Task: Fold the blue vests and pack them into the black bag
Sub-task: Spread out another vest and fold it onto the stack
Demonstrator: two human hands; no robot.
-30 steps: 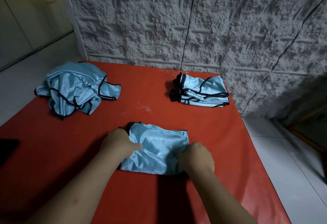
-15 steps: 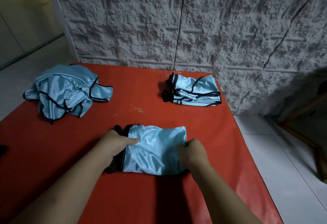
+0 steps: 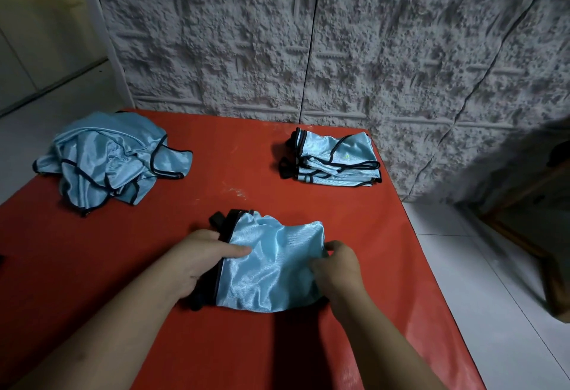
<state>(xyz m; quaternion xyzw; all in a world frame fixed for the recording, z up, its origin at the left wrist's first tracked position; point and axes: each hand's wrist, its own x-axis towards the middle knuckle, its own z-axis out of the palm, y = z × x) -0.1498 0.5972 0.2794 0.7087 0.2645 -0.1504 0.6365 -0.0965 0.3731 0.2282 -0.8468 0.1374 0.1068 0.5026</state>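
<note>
A folded light-blue vest (image 3: 271,269) with black trim lies on the red table (image 3: 240,161) in front of me. My left hand (image 3: 200,260) grips its left edge, thumb on top of the cloth and fingers under the black trim. My right hand (image 3: 337,266) pinches the vest's right edge with curled fingers. A neat stack of folded blue vests (image 3: 334,158) sits at the far right of the table. A loose heap of unfolded blue vests (image 3: 108,158) lies at the far left. A black bag does not show clearly in view.
A rough white textured wall (image 3: 339,50) runs along the table's far edge. White tiled floor (image 3: 493,281) lies to the right, with a dark wooden piece of furniture (image 3: 543,235) at the right border. A small dark object (image 3: 1,261) touches the table's left border.
My left hand has slid to the vest's left edge and taken hold of it. My right hand has shifted from the near right corner up to the right edge. The black trim now shows.
</note>
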